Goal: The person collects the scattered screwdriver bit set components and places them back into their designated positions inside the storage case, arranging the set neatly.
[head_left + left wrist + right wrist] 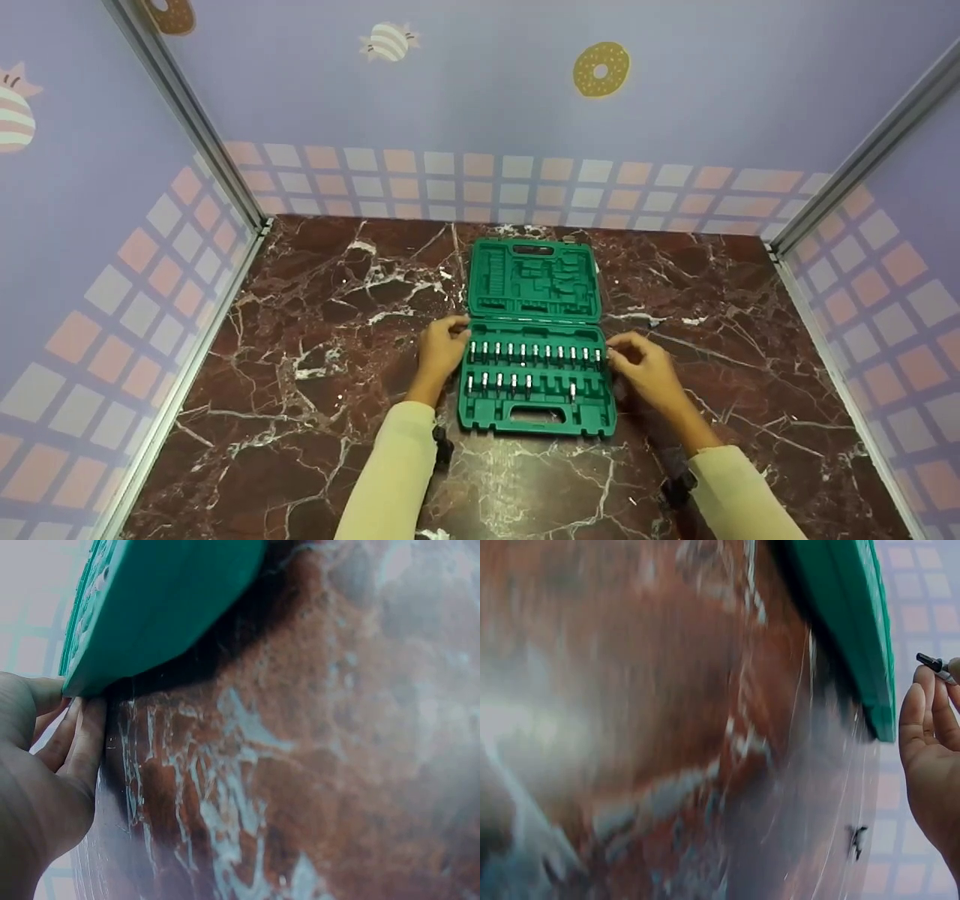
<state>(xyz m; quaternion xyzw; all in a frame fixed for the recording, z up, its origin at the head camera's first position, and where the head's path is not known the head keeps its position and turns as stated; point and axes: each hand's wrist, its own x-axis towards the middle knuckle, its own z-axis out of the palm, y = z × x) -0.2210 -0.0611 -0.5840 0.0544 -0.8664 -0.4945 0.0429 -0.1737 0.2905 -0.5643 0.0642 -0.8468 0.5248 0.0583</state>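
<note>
An open green tool case (536,424) lies on the marbled table, its lid tilted back on the far side. Bit sockets (523,352), silver at one end and dark at the other, stand in two rows in the near half; the front row has several bare slots at its right. At the case's left edge, my left hand (442,349) holds the rim between thumb and fingers. Beside the right edge, my right hand (645,367) pinches a bit socket (936,667) between thumb and fingertips, its dark tip sticking out in the right wrist view.
The lid (534,277) has moulded hollows. Purple walls with a checked pink and white band (480,176) enclose the table (330,420) at the back and both sides. A small dark mark (857,840) shows on the tabletop in the right wrist view.
</note>
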